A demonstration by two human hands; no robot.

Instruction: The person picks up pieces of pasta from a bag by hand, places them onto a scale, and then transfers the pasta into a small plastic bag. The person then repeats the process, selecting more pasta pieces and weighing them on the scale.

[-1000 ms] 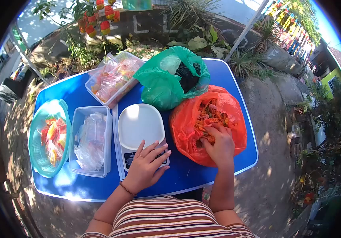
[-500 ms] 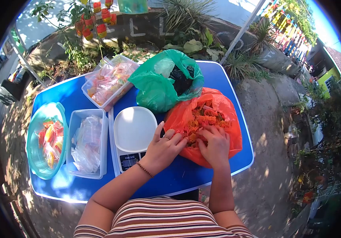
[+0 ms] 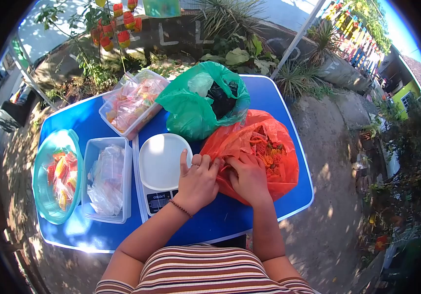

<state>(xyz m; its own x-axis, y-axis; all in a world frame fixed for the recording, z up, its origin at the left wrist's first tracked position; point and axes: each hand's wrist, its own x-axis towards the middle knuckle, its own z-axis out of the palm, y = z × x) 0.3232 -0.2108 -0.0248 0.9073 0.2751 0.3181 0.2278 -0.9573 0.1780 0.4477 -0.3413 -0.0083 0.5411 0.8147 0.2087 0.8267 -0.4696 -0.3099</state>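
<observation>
A red plastic bag full of orange and reddish pieces lies open on the right of the blue table. My left hand is closed at the bag's left edge, its fingers on the plastic and its index finger raised. Close beside it, my right hand pinches the bag's rim; its fingertips are partly hidden by the plastic. The white kitchen scale stands just left of my left hand, its plate bare and its display dark.
Behind the red bag is a green bag with black plastic inside. Two clear tubs hold plastic packets. A teal basket with wrapped red and yellow items stands at the left edge of the blue table.
My right hand has moved left, from the orange pieces to the bag's left rim. My left hand has shifted slightly left and down. More red plastic is gathered between them.
</observation>
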